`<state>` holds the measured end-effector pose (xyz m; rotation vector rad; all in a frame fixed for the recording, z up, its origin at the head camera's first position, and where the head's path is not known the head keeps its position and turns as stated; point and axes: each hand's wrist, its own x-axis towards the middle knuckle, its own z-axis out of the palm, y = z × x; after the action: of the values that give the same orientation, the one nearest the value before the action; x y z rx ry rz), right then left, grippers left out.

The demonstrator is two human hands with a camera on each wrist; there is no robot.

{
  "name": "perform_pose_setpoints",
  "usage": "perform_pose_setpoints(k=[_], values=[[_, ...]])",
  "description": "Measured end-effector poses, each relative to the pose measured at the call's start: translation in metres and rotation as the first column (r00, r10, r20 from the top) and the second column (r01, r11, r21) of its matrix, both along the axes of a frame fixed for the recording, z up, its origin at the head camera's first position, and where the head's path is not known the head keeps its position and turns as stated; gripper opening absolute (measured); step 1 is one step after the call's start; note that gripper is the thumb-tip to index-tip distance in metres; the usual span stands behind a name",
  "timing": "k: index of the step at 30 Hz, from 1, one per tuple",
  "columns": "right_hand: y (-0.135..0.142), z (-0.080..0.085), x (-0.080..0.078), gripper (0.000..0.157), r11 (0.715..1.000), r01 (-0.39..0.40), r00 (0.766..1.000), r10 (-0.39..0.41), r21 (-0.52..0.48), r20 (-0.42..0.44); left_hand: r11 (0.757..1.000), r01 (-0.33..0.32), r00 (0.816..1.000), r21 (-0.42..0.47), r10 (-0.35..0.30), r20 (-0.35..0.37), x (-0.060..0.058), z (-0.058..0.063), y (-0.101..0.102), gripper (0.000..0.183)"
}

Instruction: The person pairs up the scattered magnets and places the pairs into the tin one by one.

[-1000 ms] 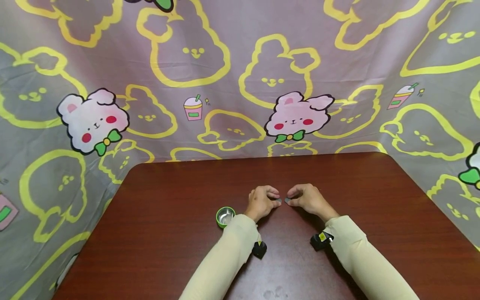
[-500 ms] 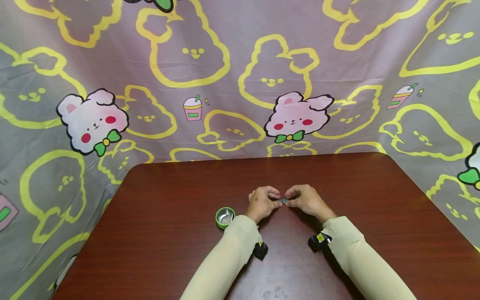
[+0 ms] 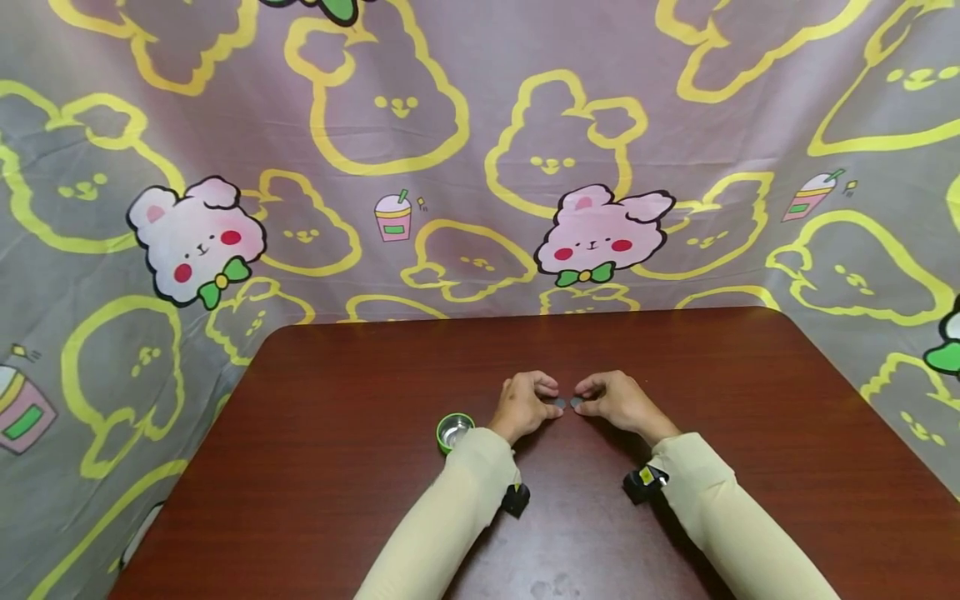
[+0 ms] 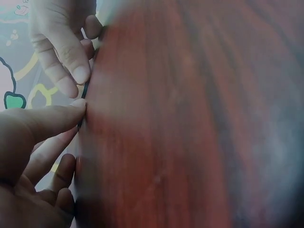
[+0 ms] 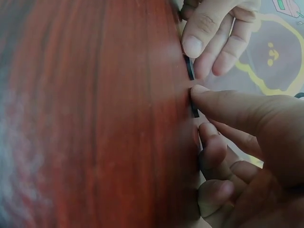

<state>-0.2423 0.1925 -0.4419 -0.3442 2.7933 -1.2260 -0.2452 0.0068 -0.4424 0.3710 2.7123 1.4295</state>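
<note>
Your left hand (image 3: 522, 407) pinches a thin, rounded, dark-grey piece (image 3: 559, 404) between thumb and forefinger; your right hand (image 3: 622, 404) pinches a second rounded, dark-grey piece (image 3: 576, 402) likewise; fingertips face each other, just apart, low over the red-brown wood-grained table (image 3: 345, 500); whether either piece rests on the wood — cannot tell.

Risks, as judged: a piece could slip, since it is so thin and your tips grip little of it; your fingertips could knock each other if you close that narrow gap unevenly; your left cream fabric sleeve (image 3: 450, 508) passes in front of the small round green-rimmed metal bowl (image 3: 453, 432), contact unclear, so an outward elbow swing could shove it.

Count: hands, two; dark-grey pieces, two, one per hand; bowl, one, beside your left wrist; cream sleeves, two, the other being your right cream sleeve (image 3: 720, 500); black wrist-worn devices (image 3: 516, 500), two; table, one; grey cloth backdrop with yellow-outlined cartoon animals (image 3: 465, 50) behind — separate sheets, cannot tell.
</note>
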Motion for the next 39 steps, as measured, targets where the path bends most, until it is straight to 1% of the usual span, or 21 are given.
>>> perform_pose_setpoints(k=[5,11,18,21,25,29,35,39], values=[[-0.0010,0.0007,0.0005,0.019,0.999,0.004,1.000,-0.003,0.041,-0.011,0.999,0.000,1.000,-0.034,-0.001,-0.012,-0.0004,-0.0002,0.0011,0.029],[-0.0006,0.0021,-0.0005,0.016,0.998,0.002,1.000,-0.001,0.063,-0.015,0.999,0.004,1.000,-0.052,-0.006,-0.024,0.0001,0.0006,0.0019,0.022],[0.0002,0.0022,-0.0012,0.015,0.997,-0.003,1.000,0.005,0.071,-0.026,0.996,0.010,0.997,-0.091,-0.016,-0.072,0.0006,-0.0009,0.0017,0.014],[0.0001,0.0022,-0.0010,0.015,0.997,0.001,1.000,0.001,0.071,-0.024,0.995,0.000,0.996,-0.103,-0.009,-0.093,0.0011,-0.0005,0.0019,0.009],[-0.0006,0.0021,0.0002,0.014,0.998,0.003,1.000,-0.002,0.058,-0.008,0.996,-0.024,0.995,-0.086,0.016,-0.099,0.0012,-0.0006,0.0026,0.004],[-0.0014,0.0019,0.0009,0.014,0.999,0.002,1.000,-0.002,0.052,0.001,0.996,-0.048,0.995,-0.074,0.041,-0.095,0.0009,-0.0014,0.0030,0.004],[-0.0025,0.0007,-0.0006,0.015,0.999,-0.007,1.000,0.007,0.052,0.003,0.996,-0.050,0.994,-0.078,0.042,-0.103,0.0003,-0.0017,0.0028,0.009],[-0.0026,0.0010,-0.0010,0.016,0.998,-0.022,1.000,0.023,0.057,-0.013,0.995,-0.053,0.996,-0.081,0.046,-0.076,-0.0001,-0.0028,0.0027,0.013]])
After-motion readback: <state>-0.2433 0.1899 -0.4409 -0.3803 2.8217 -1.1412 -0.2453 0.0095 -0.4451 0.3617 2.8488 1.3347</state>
